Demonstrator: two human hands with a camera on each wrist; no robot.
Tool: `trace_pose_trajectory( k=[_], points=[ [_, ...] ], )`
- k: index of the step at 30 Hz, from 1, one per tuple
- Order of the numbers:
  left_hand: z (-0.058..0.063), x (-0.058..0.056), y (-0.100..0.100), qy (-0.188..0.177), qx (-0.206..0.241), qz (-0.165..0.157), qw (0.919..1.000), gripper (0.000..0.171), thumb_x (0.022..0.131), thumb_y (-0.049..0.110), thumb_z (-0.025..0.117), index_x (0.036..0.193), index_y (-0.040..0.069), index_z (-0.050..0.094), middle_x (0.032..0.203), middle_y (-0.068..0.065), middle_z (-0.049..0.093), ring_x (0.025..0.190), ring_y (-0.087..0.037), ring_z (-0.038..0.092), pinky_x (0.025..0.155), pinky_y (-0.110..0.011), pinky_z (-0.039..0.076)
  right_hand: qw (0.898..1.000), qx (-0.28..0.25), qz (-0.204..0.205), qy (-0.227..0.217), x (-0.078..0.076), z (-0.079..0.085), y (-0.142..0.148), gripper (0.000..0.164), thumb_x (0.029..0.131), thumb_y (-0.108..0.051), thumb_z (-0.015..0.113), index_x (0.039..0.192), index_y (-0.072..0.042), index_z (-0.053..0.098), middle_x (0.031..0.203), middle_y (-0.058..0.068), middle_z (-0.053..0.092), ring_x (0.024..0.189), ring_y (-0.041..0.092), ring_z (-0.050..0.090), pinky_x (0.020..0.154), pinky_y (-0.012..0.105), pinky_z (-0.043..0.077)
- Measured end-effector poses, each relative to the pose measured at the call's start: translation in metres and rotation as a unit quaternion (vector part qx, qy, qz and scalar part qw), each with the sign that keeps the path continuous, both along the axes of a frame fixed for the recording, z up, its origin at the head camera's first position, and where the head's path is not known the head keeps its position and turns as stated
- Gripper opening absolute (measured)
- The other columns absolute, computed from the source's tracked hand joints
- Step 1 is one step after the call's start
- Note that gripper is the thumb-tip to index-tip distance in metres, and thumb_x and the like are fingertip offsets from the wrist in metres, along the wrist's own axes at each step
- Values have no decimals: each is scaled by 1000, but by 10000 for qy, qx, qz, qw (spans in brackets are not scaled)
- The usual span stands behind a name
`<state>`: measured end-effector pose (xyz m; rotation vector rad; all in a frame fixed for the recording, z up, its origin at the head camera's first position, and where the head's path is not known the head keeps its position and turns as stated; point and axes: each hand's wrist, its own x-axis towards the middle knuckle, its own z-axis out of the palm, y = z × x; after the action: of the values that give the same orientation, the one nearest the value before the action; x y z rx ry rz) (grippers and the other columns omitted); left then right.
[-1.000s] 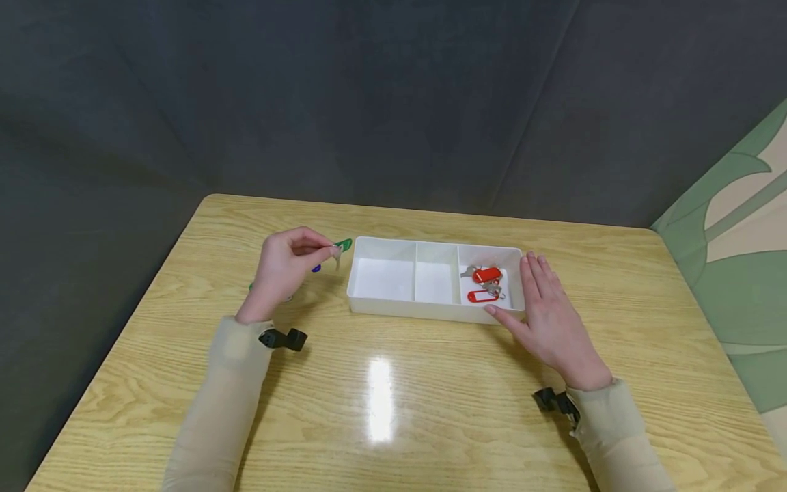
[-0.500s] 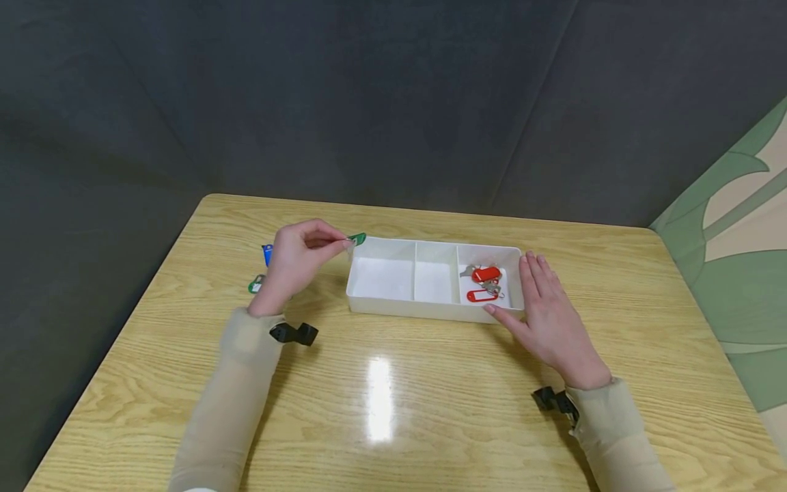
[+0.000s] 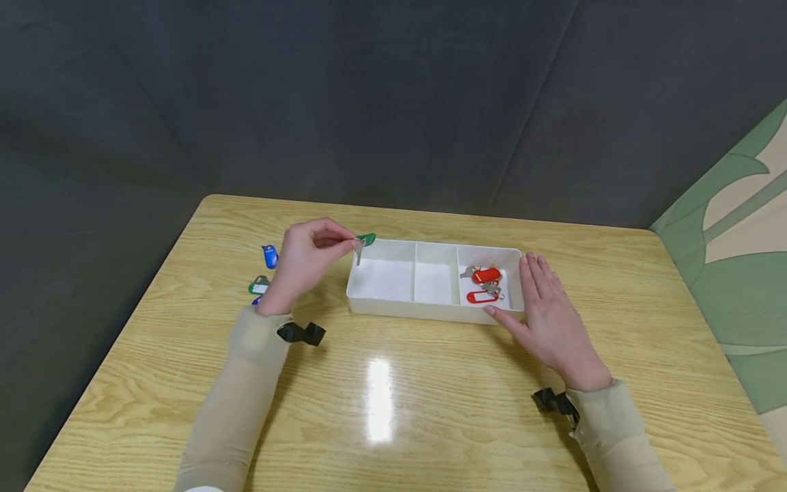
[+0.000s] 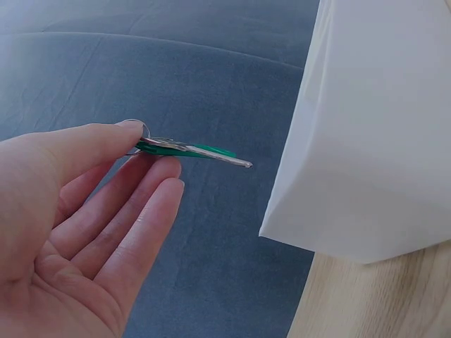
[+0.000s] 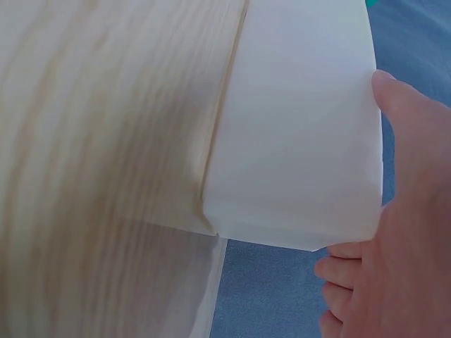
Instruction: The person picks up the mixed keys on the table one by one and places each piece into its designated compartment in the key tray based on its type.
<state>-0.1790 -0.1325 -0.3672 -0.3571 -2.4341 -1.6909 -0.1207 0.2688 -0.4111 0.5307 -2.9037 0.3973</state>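
So the white tray (image 3: 402, 309) is the landmark here, and everything else sits around it. At its left back corner the left hand (image 3: 310, 256) has a silver key (image 3: 359, 254) with a green tag (image 3: 367, 239) pinched at the fingertips. From the head camera both overlap that corner, while the left wrist view shows the key's tip poking toward the tray's outer wall with a gap between, so not touching. That wall is the thing in the way on that side. There's a thin key ring (image 4: 141, 130) at the fingertips too. Over at the tray's right end, the right hand (image 3: 553, 321) isn't gripping anything: fingers stretched out along the end wall, thumb on the front rim. Inside the tray's right compartment there's a little pile, an upper red tag (image 3: 487, 275) and a lower red tag (image 3: 482, 296), with some silver keys (image 3: 490, 288) mixed in. Left of the tray, past the left hand, there's a blue tag (image 3: 270, 257), and nearer the front a second green tag (image 3: 259, 288) with a blue sliver (image 3: 256, 300) just beside it, partly blocked by the left wrist. Wood table (image 3: 455, 396) underneath, dark cloth (image 3: 369, 102) behind the tray.
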Motion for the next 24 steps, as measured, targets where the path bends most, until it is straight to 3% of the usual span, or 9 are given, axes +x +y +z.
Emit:
trace_pose_trajectory(
  k=[24],
  points=[
    [0, 0, 0, -72, 25, 13, 10000, 12, 91, 18, 81, 98, 9, 78, 97, -2, 75, 87, -18, 70, 81, -32, 58, 9998, 71, 184, 22, 1, -1, -5, 95, 100, -55, 56, 158, 9, 16, 164, 27, 14, 152, 40, 9, 122, 47, 8]
  ],
)
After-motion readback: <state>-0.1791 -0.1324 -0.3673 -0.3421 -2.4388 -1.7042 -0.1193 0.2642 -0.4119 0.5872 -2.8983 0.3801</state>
